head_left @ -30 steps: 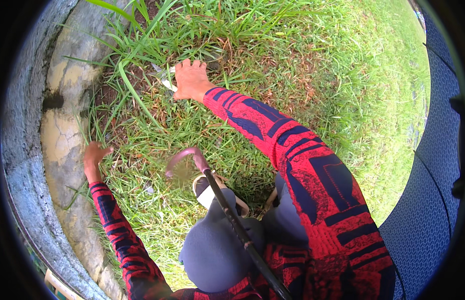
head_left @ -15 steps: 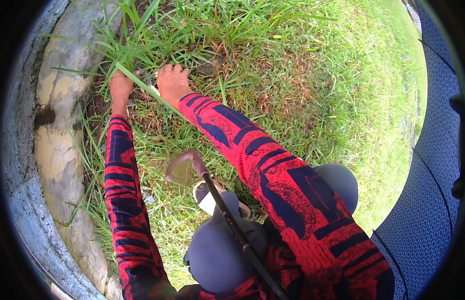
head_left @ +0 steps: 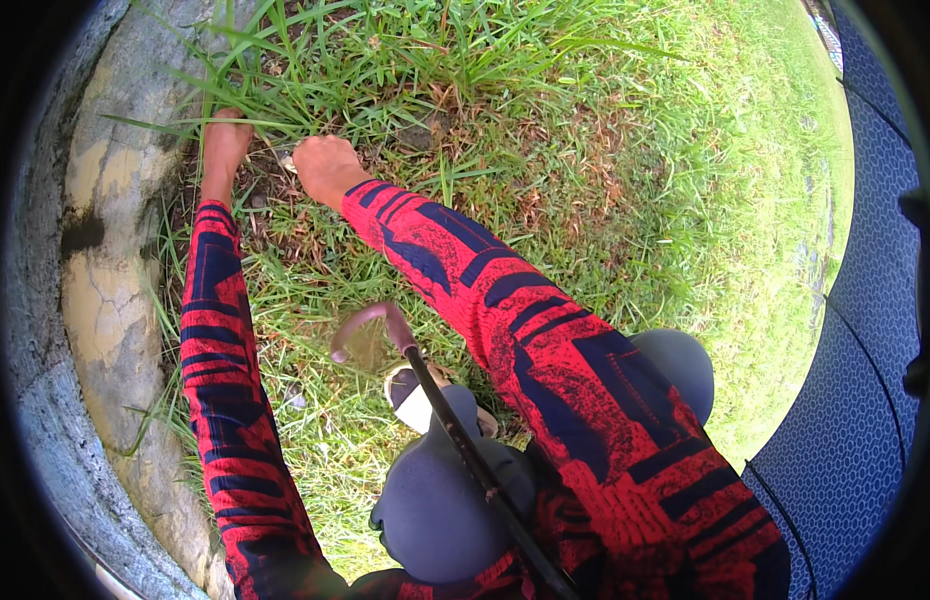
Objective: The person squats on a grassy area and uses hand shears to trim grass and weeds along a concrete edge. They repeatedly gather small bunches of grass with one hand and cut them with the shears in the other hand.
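Note:
At the foot of the wall, my left hand (head_left: pixel 225 148) has its fingers curled into tall green grass (head_left: pixel 260 95), with blades crossing over the fingertips. Just to its right, my right hand (head_left: pixel 325 165) is closed in a fist, its back turned up. A small pale object (head_left: pixel 288 161) shows at the fist's left edge; most of it is hidden, so its kind cannot be told. Bare dark soil and short stems lie between the two hands. Red and dark blue patterned sleeves cover both forearms.
A weathered concrete kerb (head_left: pixel 115 300) runs along the left. An umbrella's pink curved handle (head_left: pixel 385 318) and dark shaft (head_left: pixel 465 450) cross before my knees; its blue patterned canopy (head_left: pixel 855 400) fills the right side. Cut brown grass (head_left: pixel 575 180) lies right of my hands.
Both hands have shifted slightly left. My right hand has gone from fingers laid forward to a fist, and the long blade across its wrist is gone from there.

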`<control>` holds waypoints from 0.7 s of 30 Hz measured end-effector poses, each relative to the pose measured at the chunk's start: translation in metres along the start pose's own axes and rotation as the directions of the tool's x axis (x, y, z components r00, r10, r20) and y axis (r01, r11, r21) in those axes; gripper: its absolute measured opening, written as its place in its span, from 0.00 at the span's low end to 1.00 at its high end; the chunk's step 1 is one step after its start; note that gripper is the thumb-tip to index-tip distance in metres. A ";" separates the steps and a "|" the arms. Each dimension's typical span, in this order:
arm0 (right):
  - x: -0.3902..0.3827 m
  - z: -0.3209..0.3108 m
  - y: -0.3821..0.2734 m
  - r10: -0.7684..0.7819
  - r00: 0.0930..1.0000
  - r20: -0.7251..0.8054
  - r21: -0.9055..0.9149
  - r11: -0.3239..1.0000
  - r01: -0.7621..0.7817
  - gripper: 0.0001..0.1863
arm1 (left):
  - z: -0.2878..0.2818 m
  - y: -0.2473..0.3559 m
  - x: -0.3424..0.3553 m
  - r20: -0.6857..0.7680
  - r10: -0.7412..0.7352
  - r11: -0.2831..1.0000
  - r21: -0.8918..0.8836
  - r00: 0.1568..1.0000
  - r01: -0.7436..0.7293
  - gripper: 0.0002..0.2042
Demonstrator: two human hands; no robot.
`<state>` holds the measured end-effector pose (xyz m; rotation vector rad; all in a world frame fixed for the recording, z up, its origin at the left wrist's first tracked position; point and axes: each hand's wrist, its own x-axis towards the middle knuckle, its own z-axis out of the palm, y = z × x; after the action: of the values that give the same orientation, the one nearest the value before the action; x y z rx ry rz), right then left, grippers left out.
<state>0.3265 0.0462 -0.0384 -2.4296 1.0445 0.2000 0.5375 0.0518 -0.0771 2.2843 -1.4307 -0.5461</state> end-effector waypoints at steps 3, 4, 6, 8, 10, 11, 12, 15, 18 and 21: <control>-0.012 -0.007 0.011 -0.005 0.996 0.093 0.034 0.999 0.002 0.18 | -0.003 0.003 0.001 -0.135 0.087 0.996 0.019 0.987 -0.085 0.16; -0.017 -0.009 0.015 0.002 0.993 0.119 0.026 1.000 -0.005 0.23 | -0.004 0.004 0.002 -0.139 0.084 0.996 0.039 0.987 -0.080 0.17; -0.022 -0.010 0.015 0.055 0.997 0.061 0.013 0.998 -0.055 0.32 | -0.006 0.006 0.002 -0.104 0.012 0.997 0.080 0.995 -0.003 0.18; -0.020 -0.012 0.012 0.088 0.992 0.092 0.017 0.996 -0.090 0.43 | -0.008 0.007 0.003 -0.003 -0.084 0.996 0.032 0.996 0.084 0.20; -0.011 -0.012 0.003 0.096 0.993 0.066 -0.006 0.995 -0.096 0.43 | -0.008 0.007 0.004 0.032 -0.092 0.995 0.032 0.995 0.091 0.22; -0.006 -0.012 -0.002 0.102 0.994 0.050 -0.021 0.995 -0.101 0.42 | -0.008 0.006 0.004 0.004 -0.048 0.998 0.047 0.999 0.048 0.22; 0.002 -0.012 -0.008 0.117 0.992 0.037 -0.066 0.991 -0.114 0.36 | -0.007 0.006 0.004 -0.002 -0.032 0.996 0.082 0.999 0.032 0.22; 0.019 -0.012 -0.016 0.146 0.987 0.071 -0.095 0.986 -0.139 0.25 | -0.005 0.004 0.003 -0.021 -0.036 0.998 0.060 0.999 0.037 0.21; 0.020 -0.011 -0.009 0.049 0.999 0.016 -0.015 0.999 -0.049 0.14 | -0.005 0.003 0.001 -0.045 -0.071 0.997 0.003 0.996 0.072 0.21; 0.015 -0.014 0.001 0.008 0.999 0.034 -0.005 1.000 -0.008 0.14 | -0.009 0.005 -0.007 -0.102 -0.077 0.996 -0.061 0.992 0.071 0.20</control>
<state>0.3357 0.0293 -0.0315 -2.4182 1.0404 0.2464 0.5356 0.0573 -0.0659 2.2925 -1.2698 -0.4761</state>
